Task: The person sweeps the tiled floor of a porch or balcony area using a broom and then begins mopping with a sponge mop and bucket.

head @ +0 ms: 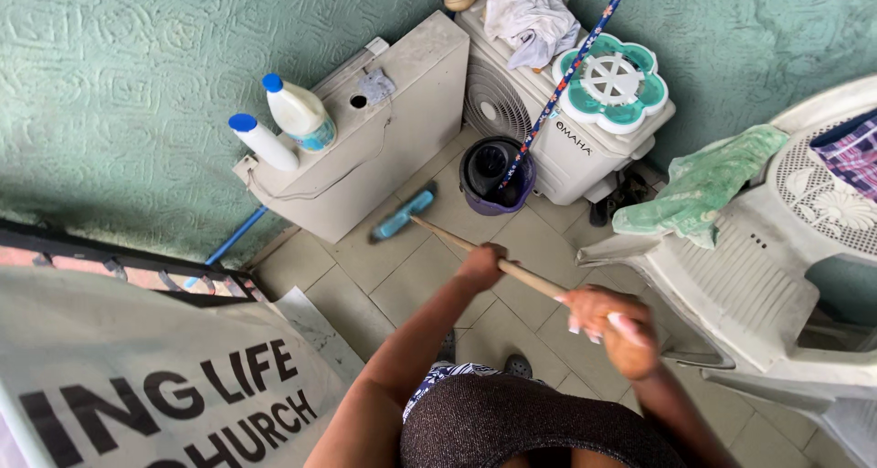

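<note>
Beside the purple bucket (496, 178), on the tiled floor (416, 285), the blue brush head (403, 216) of the broom sits close to the grey box unit (384, 130). Left hand (481, 265) is clenched around the wooden handle (484, 252) nearer the bucket, and right hand (610, 322) grips the handle's upper end, farther from the bucket. Risk, as I judge it: a wide stroke could tip the bucket and its leaning mop stick (571, 71), or jolt the two bottles (281, 126) on the box.

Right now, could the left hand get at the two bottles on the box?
Probably not: the left hand grips the broom handle, and the bottles stand well beyond it.
</note>
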